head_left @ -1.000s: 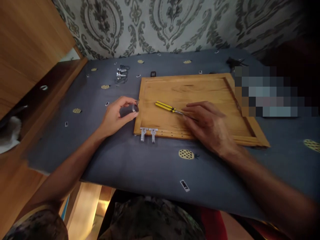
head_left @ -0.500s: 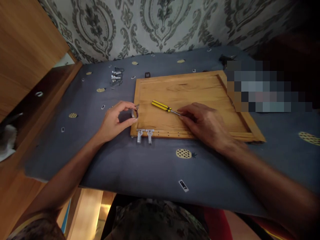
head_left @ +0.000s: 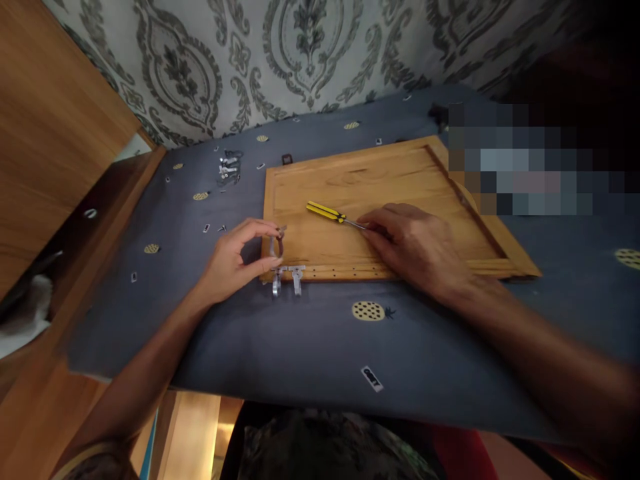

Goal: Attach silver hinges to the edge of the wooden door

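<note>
Between thumb and fingers of my left hand (head_left: 235,263) is a small curved metal hook (head_left: 279,245), held over the left front corner of a framed wooden panel (head_left: 345,180). Two silver hooks (head_left: 297,280) sit side by side on the panel's front edge just below it. A row of small dark holes runs along that edge to their right. My right hand (head_left: 413,247) pinches the thin shaft of a screwdriver (head_left: 325,211) near its tip. The yellow and black handle points left above the panel. My right fingers hide the screwdriver's tip.
Loose metal hooks (head_left: 229,167) and small parts lie on the blue tablecloth (head_left: 280,347) at the back left. A small dark square object (head_left: 287,159) lies behind the panel. Wooden furniture (head_left: 60,87) stands on the left; a blurred area covers the right.
My left hand has moved slightly right with the hook, farther over the panel's corner. My right hand still holds the screwdriver by its shaft. The whole view has tilted a little.
</note>
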A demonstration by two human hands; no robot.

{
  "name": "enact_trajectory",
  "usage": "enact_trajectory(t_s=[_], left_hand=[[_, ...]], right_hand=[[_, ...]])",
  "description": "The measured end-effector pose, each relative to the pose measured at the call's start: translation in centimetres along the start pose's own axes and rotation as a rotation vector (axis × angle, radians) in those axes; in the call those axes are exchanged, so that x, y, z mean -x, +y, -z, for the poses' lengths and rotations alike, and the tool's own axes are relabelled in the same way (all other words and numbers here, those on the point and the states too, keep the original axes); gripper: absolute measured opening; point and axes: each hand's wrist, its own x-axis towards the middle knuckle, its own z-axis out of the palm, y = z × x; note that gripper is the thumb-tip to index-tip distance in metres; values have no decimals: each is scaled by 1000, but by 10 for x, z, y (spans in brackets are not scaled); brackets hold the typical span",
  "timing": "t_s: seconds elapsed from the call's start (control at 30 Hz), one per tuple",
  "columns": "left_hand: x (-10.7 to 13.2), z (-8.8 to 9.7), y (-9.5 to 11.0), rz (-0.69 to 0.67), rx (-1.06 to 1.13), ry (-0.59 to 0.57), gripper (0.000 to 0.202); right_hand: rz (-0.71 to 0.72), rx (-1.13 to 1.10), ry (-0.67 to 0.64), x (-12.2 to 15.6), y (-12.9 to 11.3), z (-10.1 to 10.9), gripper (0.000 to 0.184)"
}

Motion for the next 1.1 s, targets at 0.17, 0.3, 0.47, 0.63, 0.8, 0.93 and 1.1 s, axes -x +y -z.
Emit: enact_trajectory(t_s=[0.17, 0.3, 0.47, 0.63, 0.8, 0.93, 1.1], left_hand=[[1, -7, 17, 32, 10, -57, 39], [1, -16, 36, 39, -27, -77, 53], [1, -29, 56, 28, -161, -76, 63], [3, -36, 65, -52, -325, -69, 55], [7, -38, 64, -81, -354, -104, 53], [10, -37, 61, -75, -317, -153, 50], [10, -33, 58, -58, -273, -173, 53]], right_hand=[[142, -139, 169, 2, -17, 11, 22], [310, -417, 210, 12, -50, 25, 15], [223, -708, 101, 25, -77, 31, 9], [-3, -938, 5, 30, -87, 26, 10], [-187, -1096, -181, 29, -91, 24, 16], [-294, -1226, -351, 30, -92, 23, 20], [-442, -1303, -443, 32, -93, 24, 29]])
